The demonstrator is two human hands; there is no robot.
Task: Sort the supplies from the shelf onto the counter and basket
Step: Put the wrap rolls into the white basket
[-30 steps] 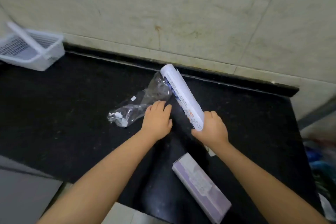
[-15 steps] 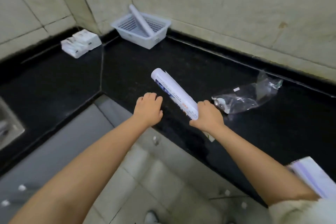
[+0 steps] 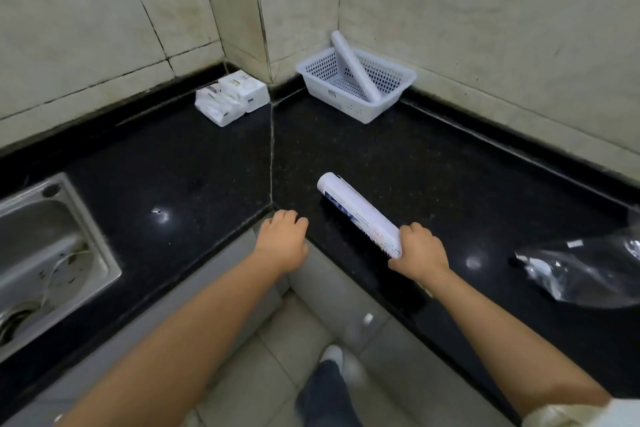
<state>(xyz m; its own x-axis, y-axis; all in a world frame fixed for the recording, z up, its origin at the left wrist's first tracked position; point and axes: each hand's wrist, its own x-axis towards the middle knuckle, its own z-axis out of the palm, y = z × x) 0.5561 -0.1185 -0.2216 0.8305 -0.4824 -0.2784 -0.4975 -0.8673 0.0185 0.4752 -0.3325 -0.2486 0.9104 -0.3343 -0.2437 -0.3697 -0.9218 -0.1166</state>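
My right hand (image 3: 419, 249) grips the near end of a long white roll (image 3: 356, 211) with blue and red print, held above the black counter (image 3: 433, 177) and pointing toward the corner. My left hand (image 3: 282, 242) hovers near the counter's inner corner edge, fingers loosely curled, holding nothing. A white perforated basket (image 3: 391, 97) sits in the far corner with another white roll (image 3: 355, 66) leaning inside it. White tissue packs (image 3: 230, 97) lie on the left counter by the wall.
A crumpled clear plastic bag (image 3: 585, 270) lies on the counter at the right. A steel sink (image 3: 45, 253) is set into the left counter. Tiled walls enclose the corner. Tiled floor and my shoe (image 3: 332, 355) show below.
My view has swung left from the plastic bag toward the corner; basket, tissue packs and sink are now in sight. My right hand still holds the roll, carried leftward.
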